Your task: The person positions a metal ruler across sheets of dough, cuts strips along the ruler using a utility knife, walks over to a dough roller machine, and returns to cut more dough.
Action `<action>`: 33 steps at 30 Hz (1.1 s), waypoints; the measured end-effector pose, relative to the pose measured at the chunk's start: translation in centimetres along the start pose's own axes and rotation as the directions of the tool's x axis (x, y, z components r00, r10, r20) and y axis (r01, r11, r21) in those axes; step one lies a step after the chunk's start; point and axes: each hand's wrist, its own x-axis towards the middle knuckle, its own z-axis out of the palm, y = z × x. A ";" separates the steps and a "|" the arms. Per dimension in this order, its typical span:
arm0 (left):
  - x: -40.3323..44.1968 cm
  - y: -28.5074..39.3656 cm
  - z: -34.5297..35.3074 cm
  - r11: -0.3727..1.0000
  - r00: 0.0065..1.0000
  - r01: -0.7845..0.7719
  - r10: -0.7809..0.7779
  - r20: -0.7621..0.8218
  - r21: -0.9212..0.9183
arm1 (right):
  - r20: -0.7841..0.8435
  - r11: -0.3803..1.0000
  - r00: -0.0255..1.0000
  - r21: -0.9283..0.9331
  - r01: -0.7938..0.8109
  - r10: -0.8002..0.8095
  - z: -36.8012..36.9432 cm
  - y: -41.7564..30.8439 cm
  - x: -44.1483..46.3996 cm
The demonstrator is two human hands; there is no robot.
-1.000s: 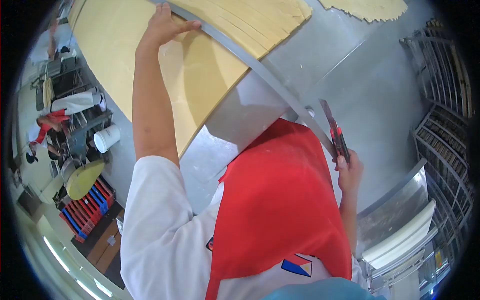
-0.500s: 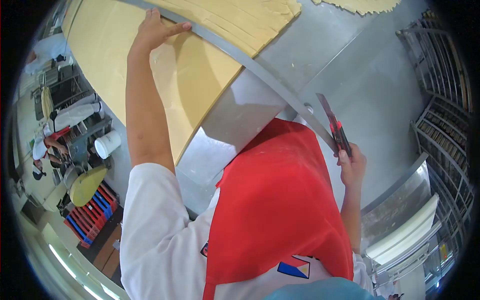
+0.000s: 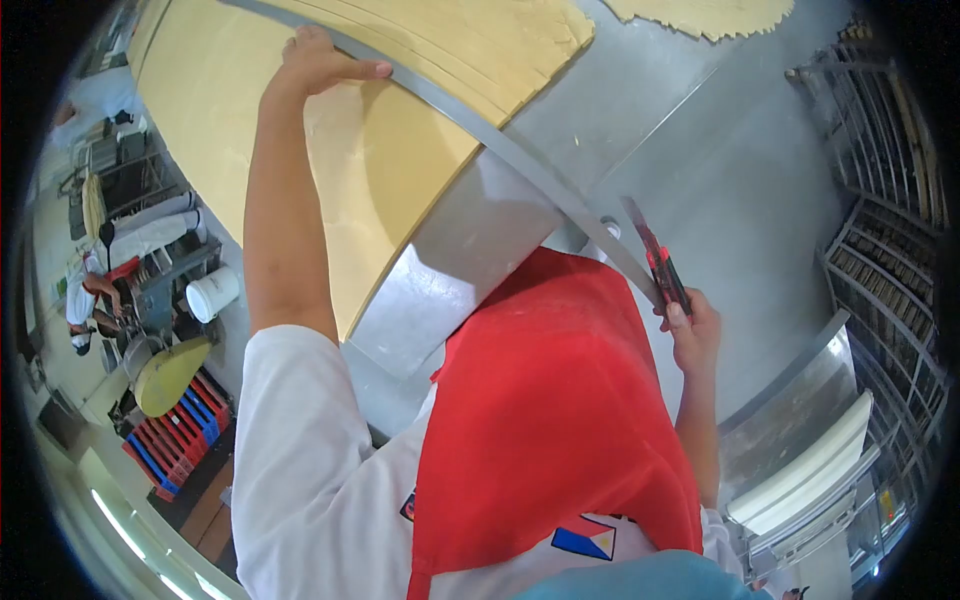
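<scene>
My left hand [image 3: 325, 65] lies at the far part of a long metal straightedge [image 3: 500, 148], its thumb stretched along the edge and its fingers holding the bar against the dough. A wide, flat pale-yellow dough sheet [image 3: 335, 200] extends beneath that hand and forearm. Beyond the bar lies more dough [image 3: 480, 45], marked with several long parallel cuts. Near the bar's close end, my right hand [image 3: 693, 330] is closed around a red-and-black utility knife [image 3: 662, 262], blade pointing up and away. Whether these fingers also grip the bar is hard to see.
A ragged dough piece [image 3: 710, 15] lies on the metal table [image 3: 690, 150]. Metal racks [image 3: 885, 250] stand at the right. Leftward are a white bucket [image 3: 213, 293], stacked red and blue crates [image 3: 180, 435] and a co-worker [image 3: 95, 295]. A red apron [image 3: 560, 400] covers my front.
The view has shifted slightly, and the right hand with the knife appears a little further left and lower. Both hands keep their holds.
</scene>
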 end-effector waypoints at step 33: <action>-5.4 -0.3 -3.1 0.959 0.995 -0.009 -0.019 -0.097 -0.283 | 0.440 0.330 0.512 -0.427 0.842 -0.737 50.1 -43.9 43.7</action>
